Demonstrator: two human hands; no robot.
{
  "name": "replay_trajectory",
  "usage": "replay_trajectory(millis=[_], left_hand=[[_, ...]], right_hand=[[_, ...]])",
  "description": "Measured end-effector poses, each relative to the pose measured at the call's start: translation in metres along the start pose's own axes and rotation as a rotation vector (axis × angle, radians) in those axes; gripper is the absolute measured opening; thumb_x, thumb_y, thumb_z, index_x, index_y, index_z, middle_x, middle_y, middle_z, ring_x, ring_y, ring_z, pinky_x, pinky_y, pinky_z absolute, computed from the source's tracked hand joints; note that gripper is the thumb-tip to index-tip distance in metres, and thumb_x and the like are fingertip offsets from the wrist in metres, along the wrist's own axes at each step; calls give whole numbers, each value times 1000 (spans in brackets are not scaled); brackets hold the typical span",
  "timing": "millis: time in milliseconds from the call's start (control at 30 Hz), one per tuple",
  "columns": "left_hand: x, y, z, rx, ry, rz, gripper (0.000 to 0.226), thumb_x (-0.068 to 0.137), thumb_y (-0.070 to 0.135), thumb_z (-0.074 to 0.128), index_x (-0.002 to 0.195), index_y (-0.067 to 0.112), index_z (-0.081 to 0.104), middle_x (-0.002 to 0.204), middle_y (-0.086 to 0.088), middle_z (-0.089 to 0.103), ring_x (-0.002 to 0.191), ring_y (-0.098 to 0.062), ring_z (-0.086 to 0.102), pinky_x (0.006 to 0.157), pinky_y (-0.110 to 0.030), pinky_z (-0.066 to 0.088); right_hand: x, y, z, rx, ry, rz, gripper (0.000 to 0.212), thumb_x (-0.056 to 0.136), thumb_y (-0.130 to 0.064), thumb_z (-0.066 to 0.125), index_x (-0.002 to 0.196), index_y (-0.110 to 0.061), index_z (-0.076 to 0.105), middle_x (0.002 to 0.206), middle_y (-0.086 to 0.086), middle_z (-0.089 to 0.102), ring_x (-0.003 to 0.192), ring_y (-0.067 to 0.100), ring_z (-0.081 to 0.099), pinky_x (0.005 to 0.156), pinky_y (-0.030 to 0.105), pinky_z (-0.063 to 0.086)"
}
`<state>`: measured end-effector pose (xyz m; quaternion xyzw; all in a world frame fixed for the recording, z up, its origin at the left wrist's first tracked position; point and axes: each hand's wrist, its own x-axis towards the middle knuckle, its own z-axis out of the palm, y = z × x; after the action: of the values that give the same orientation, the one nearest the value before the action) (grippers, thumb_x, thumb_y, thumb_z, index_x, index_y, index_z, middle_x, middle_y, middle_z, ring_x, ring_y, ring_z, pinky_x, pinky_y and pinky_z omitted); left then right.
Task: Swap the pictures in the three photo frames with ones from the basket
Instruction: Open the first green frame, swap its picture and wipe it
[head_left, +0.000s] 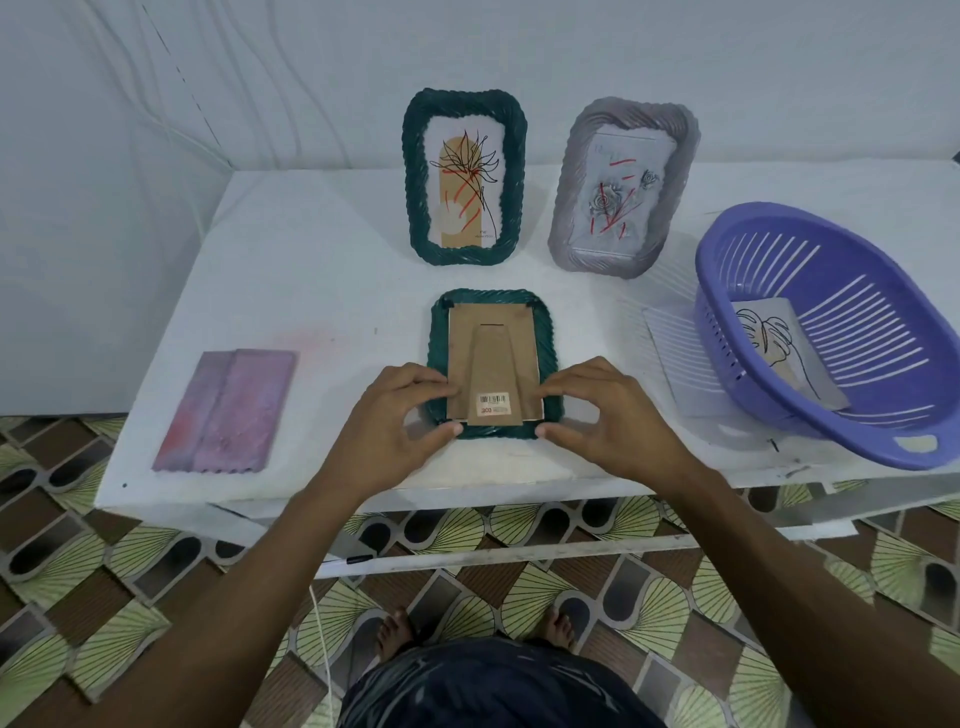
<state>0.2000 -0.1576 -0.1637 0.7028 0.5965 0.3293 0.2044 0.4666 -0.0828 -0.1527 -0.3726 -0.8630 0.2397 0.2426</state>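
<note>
A face-down green frame lies flat near the front edge of the white worktop, its brown cardboard backing turned up. The fold-out stand lies flat against the backing and carries a barcode sticker near its lower end.

The left hand grips the frame's lower left corner, with curled fingers on top by the edge of the backing and the thumb at the bottom rim. The right hand mirrors it at the lower right corner, fingers curled over the rim and thumb against the bottom edge.

Behind this frame, towards the wall, a second green frame stands upright, showing a line drawing of a flower. To its right, a grey frame leans back with a rose picture inside.

At the right end of the worktop sits a purple slotted basket, holding one picture with a leaf outline. A pale sheet lies flat just beside the basket, its right side tucked under the basket's rim.

Well to the left, two pinkish pictures lie overlapping on the worktop.
</note>
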Motion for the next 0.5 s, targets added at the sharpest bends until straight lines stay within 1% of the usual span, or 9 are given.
replay_trajectory(millis=[67,167,300,400,500], left_hand=[[2,0,0,-6,14,13,38,78,27,79,113,17,71,111,7,62,106,-12,54,94,-33,48],[5,-1,0,-30,25,14,33,77,26,80,108,16,73,106,6,63,103,-15,57,89,-36,51],[7,-1,1,-30,48,32,28,78,27,75,103,14,74,102,5,64,97,-14,57,84,-36,51],[8,0,3,-21,78,38,21,80,19,77,99,12,75,99,3,65,94,-15,57,81,-35,52],[7,1,4,2,92,48,20,79,14,78,99,11,75,99,2,65,94,-15,57,81,-34,51]], right_hand=[[2,0,0,9,17,3,38,73,-28,84,108,-20,72,105,-6,70,97,15,57,82,32,49],[5,-3,2,-12,38,8,36,72,-26,84,105,-18,73,101,-4,71,92,16,57,78,32,50],[3,-5,6,-15,103,14,35,72,-23,84,105,-19,73,100,-5,72,91,16,59,77,32,51],[1,-8,14,-7,173,43,30,73,-20,82,101,-18,72,97,-6,72,90,13,58,76,33,52],[-1,-13,21,9,246,87,25,73,-15,79,96,-14,70,92,-6,70,88,14,58,75,36,52]])
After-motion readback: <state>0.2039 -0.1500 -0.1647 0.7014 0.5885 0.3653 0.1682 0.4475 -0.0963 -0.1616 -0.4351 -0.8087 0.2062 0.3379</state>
